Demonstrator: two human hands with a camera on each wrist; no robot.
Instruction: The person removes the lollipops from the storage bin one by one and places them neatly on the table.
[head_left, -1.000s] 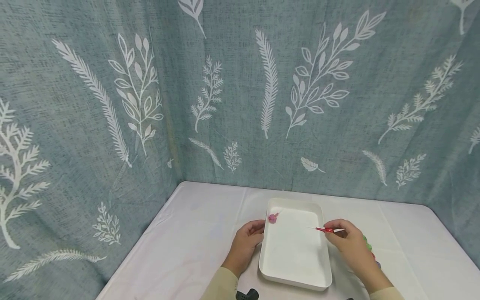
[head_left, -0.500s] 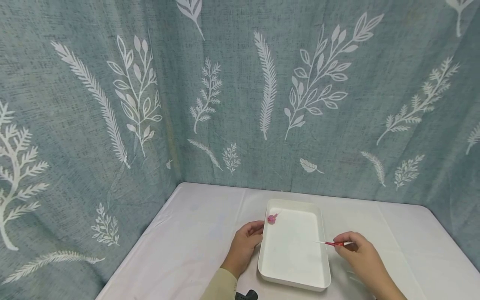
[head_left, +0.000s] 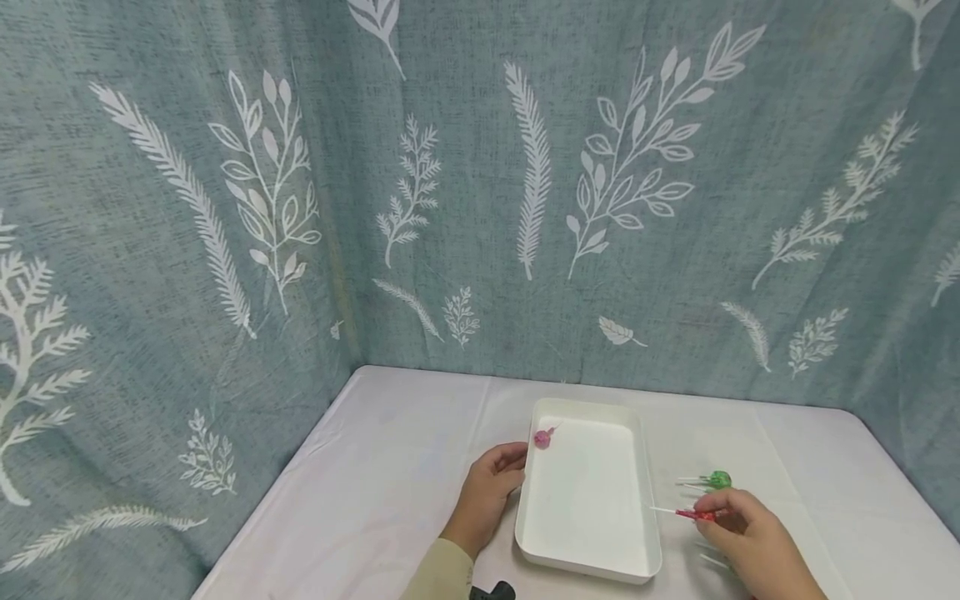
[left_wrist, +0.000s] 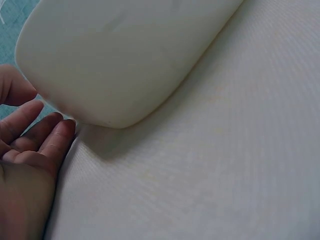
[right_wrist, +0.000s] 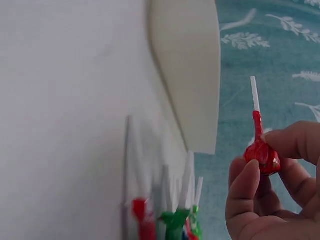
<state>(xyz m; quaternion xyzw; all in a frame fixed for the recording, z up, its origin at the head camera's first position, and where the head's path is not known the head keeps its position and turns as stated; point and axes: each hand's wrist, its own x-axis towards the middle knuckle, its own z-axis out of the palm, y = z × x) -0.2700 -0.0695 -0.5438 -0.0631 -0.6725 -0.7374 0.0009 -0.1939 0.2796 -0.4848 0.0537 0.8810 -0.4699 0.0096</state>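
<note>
A white tray (head_left: 592, 500) sits in front of me in the head view. My left hand (head_left: 483, 504) rests its loosely bent fingers against the tray's left wall; the left wrist view shows its fingertips (left_wrist: 64, 127) at the tray's outer side. To the right of the tray, my right hand (head_left: 753, 533) pinches a red-wrapped lollipop (right_wrist: 262, 155) by its head between thumb and fingers. Its white stick points toward the tray. A pink lollipop (head_left: 543, 438) lies inside the tray at the far left corner.
Right of the tray lie several more lollipops, including a green one (head_left: 720, 479); others are partly hidden by my right hand. A black object (head_left: 493, 590) is at the near edge. A patterned teal curtain (head_left: 480, 208) hangs behind the white-covered table (head_left: 405, 467).
My right hand has drawn back from over the tray's right rim, rightward and toward me, with the red lollipop. The green lollipop has come into sight. My left hand has stayed put.
</note>
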